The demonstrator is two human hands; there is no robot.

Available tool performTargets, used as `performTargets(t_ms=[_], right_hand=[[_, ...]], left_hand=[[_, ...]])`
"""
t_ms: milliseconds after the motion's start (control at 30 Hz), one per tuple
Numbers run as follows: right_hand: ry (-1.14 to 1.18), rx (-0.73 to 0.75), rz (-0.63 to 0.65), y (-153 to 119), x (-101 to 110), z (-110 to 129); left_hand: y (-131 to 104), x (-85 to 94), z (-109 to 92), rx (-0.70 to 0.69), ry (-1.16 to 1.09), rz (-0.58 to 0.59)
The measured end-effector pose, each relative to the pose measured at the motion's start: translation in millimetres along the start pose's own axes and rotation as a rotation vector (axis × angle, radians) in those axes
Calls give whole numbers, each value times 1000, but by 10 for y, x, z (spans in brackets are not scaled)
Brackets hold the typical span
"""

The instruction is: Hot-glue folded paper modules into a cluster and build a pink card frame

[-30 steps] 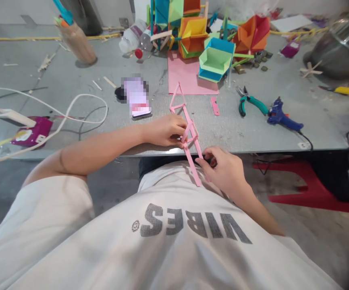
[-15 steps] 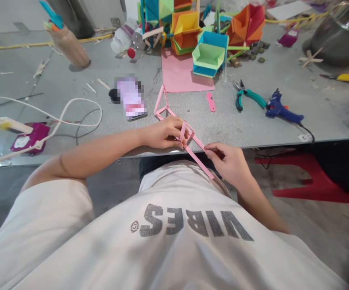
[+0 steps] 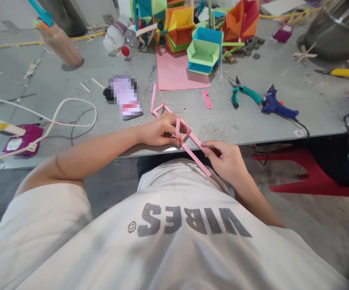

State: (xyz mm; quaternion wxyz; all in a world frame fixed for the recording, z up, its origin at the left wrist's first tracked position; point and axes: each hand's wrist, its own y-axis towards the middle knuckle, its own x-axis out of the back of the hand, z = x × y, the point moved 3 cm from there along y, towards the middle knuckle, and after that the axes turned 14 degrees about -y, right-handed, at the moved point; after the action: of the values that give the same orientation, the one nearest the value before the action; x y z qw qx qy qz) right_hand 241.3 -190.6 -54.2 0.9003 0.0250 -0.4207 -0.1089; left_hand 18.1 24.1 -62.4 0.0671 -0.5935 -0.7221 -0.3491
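A pink strip frame [image 3: 196, 159] with folded, angular sections lies slantwise over the table's front edge. My left hand [image 3: 161, 129] is closed around its middle, where a small loop of strip stands up by the fingers. With thumb and forefinger, my right hand [image 3: 223, 158] pinches the end of one strip; another strip runs beside it, its end hanging free over my shirt. Beyond my hands are a pink sheet [image 3: 177, 72] and a small pink cutter [image 3: 207, 99]. A phone [image 3: 129, 98] lies to the left of the frame's far end.
Teal pliers [image 3: 248, 94] and a blue glue gun [image 3: 279, 105] lie to the right. Colourful folded paper boxes [image 3: 203, 52] stand at the back. On the left are a white cable [image 3: 60, 110], a purple power block [image 3: 26, 144] and a cup of sticks [image 3: 61, 46].
The whole view has shifted slightly, so the table things appear a little further left. Both hands keep their hold on the pink frame, which looks slightly turned near my left fingers.
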Motion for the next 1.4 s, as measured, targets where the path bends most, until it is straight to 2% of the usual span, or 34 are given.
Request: performTargets(t_ms=[200,367,467,700,900,1100,1267,1400], right_hand=[[120,-38,105,-53,-112,4],[73,-24,186,-28,22,-2],[65,-57,169,-7,110,-1],[299,-136,247,19,1,40],[412,-124,204,71,25,67],[418,-86,161,72,69,86],[266,-88,9,136,167,-127],[-52,100,-80,336,250,-223]], left_hand=[[29,26,-25,-29,-48,13],[54,37,-52,-52,-91,10],[50,28,-34,-42,-105,16],[50,41,-46,21,-43,-17],[114,23,-86,-27,-82,37],[68,47,-67,-50,-33,-3],[57,52,-35,-5,-41,-18],[95,43,-41,-50,-102,-9]])
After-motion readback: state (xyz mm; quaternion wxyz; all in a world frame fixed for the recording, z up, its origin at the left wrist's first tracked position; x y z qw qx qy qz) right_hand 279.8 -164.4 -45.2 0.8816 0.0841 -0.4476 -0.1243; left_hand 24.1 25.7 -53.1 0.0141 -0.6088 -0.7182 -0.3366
